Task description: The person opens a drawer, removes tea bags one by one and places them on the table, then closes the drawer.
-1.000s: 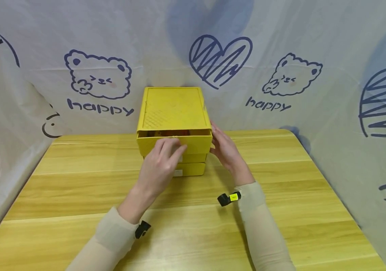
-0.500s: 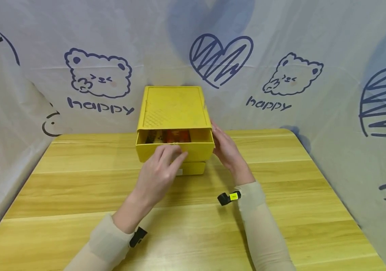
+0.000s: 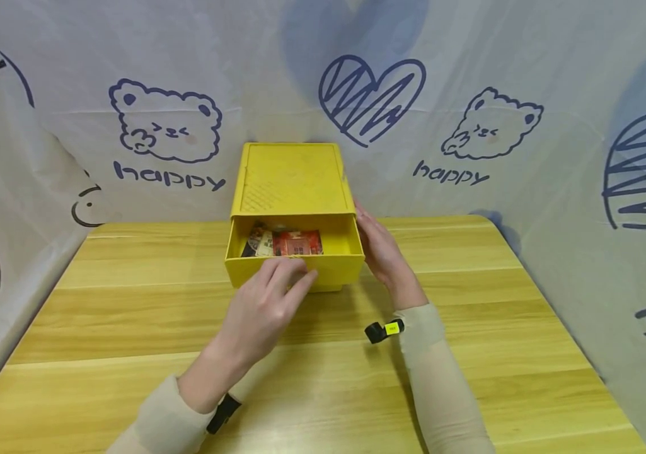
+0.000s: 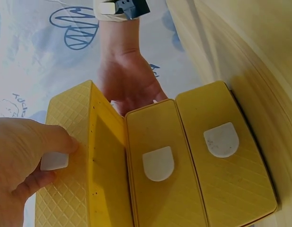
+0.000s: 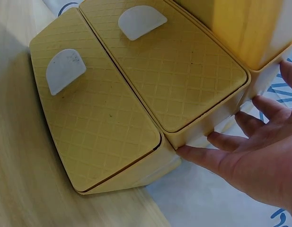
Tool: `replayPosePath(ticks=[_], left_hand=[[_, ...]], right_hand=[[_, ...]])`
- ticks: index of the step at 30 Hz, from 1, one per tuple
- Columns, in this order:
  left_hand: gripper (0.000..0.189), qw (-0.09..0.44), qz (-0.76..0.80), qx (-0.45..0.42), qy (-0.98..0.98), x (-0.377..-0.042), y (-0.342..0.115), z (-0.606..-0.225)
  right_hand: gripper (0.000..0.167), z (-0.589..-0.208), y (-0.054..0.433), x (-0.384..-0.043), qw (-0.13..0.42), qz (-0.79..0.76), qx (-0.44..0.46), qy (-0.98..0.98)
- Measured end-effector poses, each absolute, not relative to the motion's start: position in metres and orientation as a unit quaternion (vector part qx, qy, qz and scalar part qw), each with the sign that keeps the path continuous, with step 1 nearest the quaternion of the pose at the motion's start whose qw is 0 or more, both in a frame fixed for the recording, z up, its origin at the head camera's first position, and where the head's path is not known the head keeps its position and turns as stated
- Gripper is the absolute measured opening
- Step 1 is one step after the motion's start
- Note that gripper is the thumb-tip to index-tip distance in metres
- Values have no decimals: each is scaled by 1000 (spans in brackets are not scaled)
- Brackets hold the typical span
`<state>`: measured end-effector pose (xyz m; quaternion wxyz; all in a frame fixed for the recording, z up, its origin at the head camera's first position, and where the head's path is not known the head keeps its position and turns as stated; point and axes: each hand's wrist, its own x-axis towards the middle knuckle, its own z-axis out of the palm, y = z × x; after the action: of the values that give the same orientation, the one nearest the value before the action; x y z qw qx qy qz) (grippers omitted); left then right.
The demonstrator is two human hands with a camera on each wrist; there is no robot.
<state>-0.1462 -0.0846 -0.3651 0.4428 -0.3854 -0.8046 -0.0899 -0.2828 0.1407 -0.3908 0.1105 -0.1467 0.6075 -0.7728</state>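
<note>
A small yellow drawer cabinet [image 3: 294, 180] stands at the back of the wooden table. Its top drawer [image 3: 334, 271] is pulled far out. My left hand [image 3: 263, 309] grips that drawer's front at the middle, with thumb and finger around the white pull in the left wrist view. Inside lie a flat red printed packet [image 3: 302, 244] and a darker, cream-patterned one [image 3: 262, 241] on its left. My right hand [image 3: 382, 252] rests against the cabinet's right side; the right wrist view shows its extended fingertips [image 5: 190, 152] on the side wall.
Below, the middle drawer [image 4: 155, 123] and the bottom drawer [image 4: 254, 179] are closed, each with a white rounded pull. A white cloth wall [image 3: 277, 82] with blue drawings rises right behind the cabinet. The wooden tabletop [image 3: 130, 315] extends on both sides.
My left hand has drawn the top drawer toward me, from a narrow gap to well out, bringing the packets into view. The right hand has stayed on the cabinet's side.
</note>
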Motion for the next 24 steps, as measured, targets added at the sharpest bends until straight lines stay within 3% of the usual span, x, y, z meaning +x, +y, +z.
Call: replayPosePath(ticks=[24], left_hand=[[34,421,-51,-406,-810,-116,-88,-358]], right_hand=[[56,-393,140,-286,120,-775,-148,603]])
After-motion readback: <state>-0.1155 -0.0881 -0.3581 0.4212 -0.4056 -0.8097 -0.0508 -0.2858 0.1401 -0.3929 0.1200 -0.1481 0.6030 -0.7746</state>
